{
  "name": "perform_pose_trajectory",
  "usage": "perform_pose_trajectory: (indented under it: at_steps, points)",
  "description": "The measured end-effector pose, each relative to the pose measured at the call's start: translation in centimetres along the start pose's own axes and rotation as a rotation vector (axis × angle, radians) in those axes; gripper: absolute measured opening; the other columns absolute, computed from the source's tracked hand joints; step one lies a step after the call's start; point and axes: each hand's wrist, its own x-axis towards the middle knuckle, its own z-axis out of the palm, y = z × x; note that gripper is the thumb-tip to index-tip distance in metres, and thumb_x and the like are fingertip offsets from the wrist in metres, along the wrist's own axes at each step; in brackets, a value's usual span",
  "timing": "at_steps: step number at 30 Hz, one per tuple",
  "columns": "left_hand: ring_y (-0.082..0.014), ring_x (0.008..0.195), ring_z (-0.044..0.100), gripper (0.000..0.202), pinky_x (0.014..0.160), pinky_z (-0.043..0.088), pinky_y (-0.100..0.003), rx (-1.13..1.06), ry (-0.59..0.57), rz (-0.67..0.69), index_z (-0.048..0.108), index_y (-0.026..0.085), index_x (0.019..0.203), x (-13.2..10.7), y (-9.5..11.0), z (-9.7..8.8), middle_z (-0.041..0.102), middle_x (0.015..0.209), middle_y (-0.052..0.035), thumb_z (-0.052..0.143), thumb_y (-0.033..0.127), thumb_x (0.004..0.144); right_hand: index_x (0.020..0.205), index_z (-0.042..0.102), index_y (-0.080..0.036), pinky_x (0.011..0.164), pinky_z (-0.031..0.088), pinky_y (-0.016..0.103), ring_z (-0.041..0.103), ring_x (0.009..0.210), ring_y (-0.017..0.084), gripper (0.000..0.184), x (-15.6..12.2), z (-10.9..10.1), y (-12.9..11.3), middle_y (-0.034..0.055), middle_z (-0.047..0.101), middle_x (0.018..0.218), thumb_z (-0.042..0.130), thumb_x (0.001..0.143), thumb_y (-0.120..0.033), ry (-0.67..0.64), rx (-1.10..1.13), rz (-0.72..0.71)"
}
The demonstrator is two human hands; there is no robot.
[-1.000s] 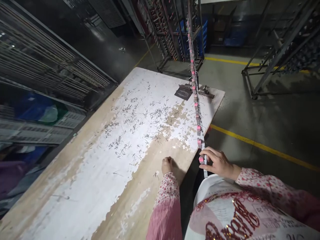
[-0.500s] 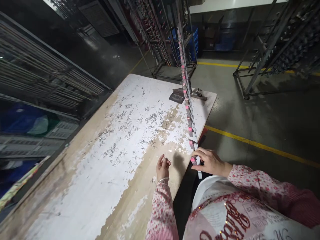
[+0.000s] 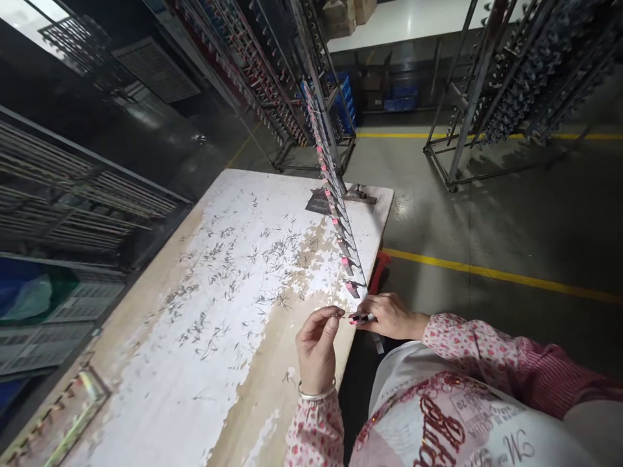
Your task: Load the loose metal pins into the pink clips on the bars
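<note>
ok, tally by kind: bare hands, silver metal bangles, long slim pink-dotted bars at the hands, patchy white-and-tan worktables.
Bare left hand and bare right hand: 2
Silver metal bangle: 1
Long slim pink-dotted bar: 1
Patchy white-and-tan worktable: 1
Total: 5

We are bringing our left hand (image 3: 317,344) from over the table (image 3: 146,418) to just beside our right hand (image 3: 392,316), and a thin piece (image 3: 347,314) is now showing between the left fingertips and the clip (image 3: 357,319). Our right fingers are closing tighter around that clip. Our view is swinging, boxes (image 3: 339,17) coming in up top
</note>
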Motion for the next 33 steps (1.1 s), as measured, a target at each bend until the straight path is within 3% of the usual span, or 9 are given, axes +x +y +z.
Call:
perform_pose_trajectory:
  at_steps: [19,27,30,33]
  points:
    - [-0.0180,0.091,0.060,0.006,0.082,0.050,-0.030,0.185,-0.126,0.144,0.071,0.020,0.085,-0.3,-0.6,1.7,0.066,0.090,-0.0053,0.068,0.020,0.081,0.091,0.064,-0.018,0.067,0.043,0.024,0.063,0.071,0.014,0.038,-0.5,-1.5,0.7,0.0033,0.067,0.086,0.058,0.085,-0.055,-0.038,0.023,0.043]
    - [-0.0200,0.090,0.061,0.012,0.081,0.051,-0.032,0.214,-0.120,0.092,0.070,0.018,0.087,-0.2,-0.8,1.8,0.065,0.089,-0.0070,0.069,0.027,0.080,0.096,0.065,-0.018,0.073,0.046,0.025,0.065,0.082,0.018,0.033,-0.5,-2.3,0.8,0.0040,0.067,0.092,0.067,0.079,-0.047,-0.104,0.086,0.067]
    - [-0.0184,0.083,0.063,0.023,0.079,0.052,-0.033,0.156,-0.047,0.045,0.068,0.019,0.099,-0.2,-1.5,1.5,0.066,0.089,-0.0065,0.065,0.036,0.083,0.101,0.064,-0.018,0.076,0.048,0.026,0.065,0.085,0.019,0.039,-0.5,-2.4,0.8,0.0043,0.067,0.095,0.070,0.076,-0.047,-0.113,0.139,0.093]
    - [-0.0188,0.086,0.064,0.030,0.081,0.053,-0.032,0.109,0.101,-0.092,0.066,0.020,0.100,-0.4,-3.7,0.8,0.068,0.091,-0.0060,0.062,0.044,0.084,0.117,0.057,-0.018,0.082,0.049,0.028,0.064,0.090,0.019,0.056,-0.9,-2.6,0.7,0.0066,0.064,0.106,0.075,0.072,-0.044,-0.089,0.223,0.088]
